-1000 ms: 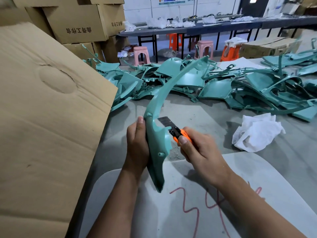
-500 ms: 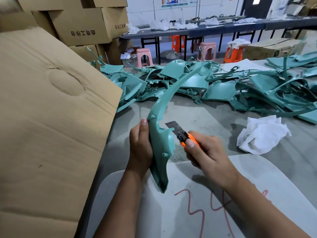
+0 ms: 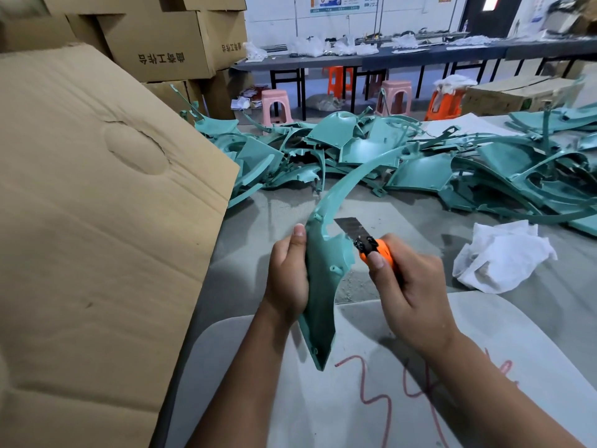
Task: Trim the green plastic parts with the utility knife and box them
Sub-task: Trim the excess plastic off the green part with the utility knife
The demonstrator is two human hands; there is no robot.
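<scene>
**Currently trimming: blade seated on the part's right edge**

Left hand grips the long curved green part upright above the near table, fingers curled round its left edge. Right hand holds the orange utility knife, thumb on the slider. Compared with a second ago, the blade sits slightly higher along the right edge, which suggests a trimming stroke in progress. Untrimmed parts lie piled far across the table. Boxing is not yet begun; the cardboard flap stands at left.
</scene>
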